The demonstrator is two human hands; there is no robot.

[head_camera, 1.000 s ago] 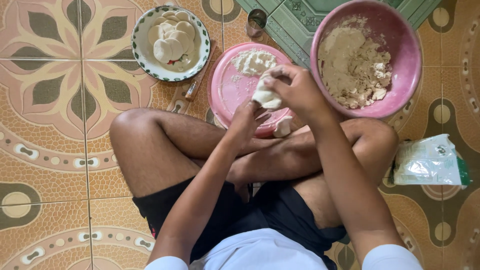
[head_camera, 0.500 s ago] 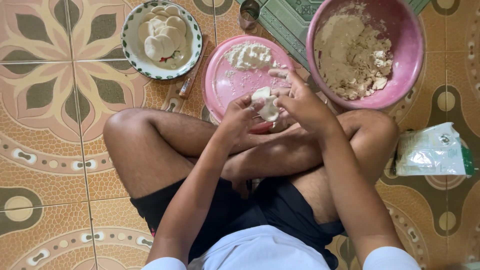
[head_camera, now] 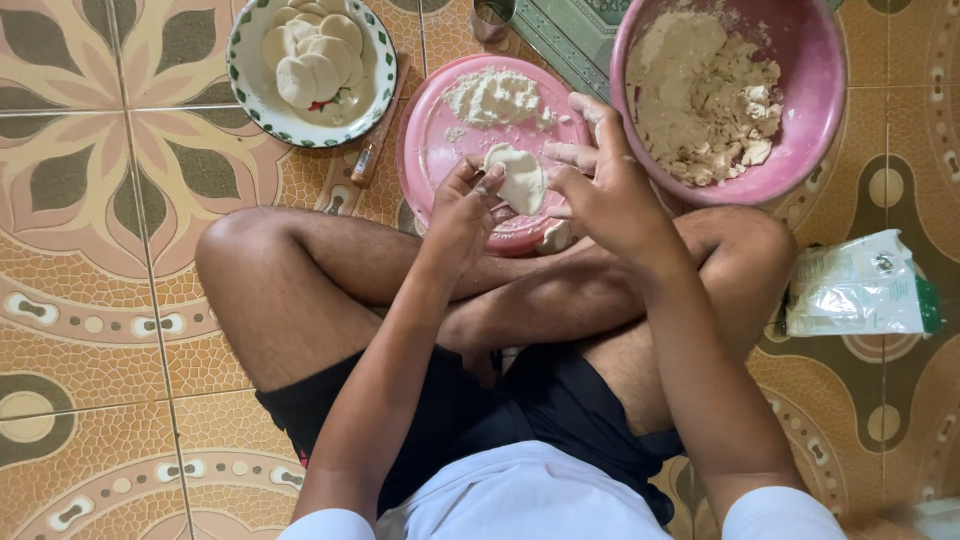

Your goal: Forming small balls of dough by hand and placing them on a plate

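Setting: patterned tiled floor (head_camera: 90, 330); a person sits cross-legged on it, seen from above.
Left hand (head_camera: 462, 205): fingertips pinched on the left edge of the dough piece (head_camera: 520, 178).
Right hand (head_camera: 605, 185): fingers spread, touching the right side of the same dough piece; both hands close together around it.
Dough piece: flattened, pale, held just above the pink plate (head_camera: 435, 150).
Pink plate: on the floor in front of the knees, with a small heap of white flour (head_camera: 492, 95) at its far side.
Pink bowl (head_camera: 800, 120): far right of the floor, holding crumbly beige dough, just beside the plate.
Patterned plate (head_camera: 250, 95): far left, carrying round flat dough discs (head_camera: 310, 55).
Plastic bag (head_camera: 860, 285): right edge of the floor, beside the right knee.
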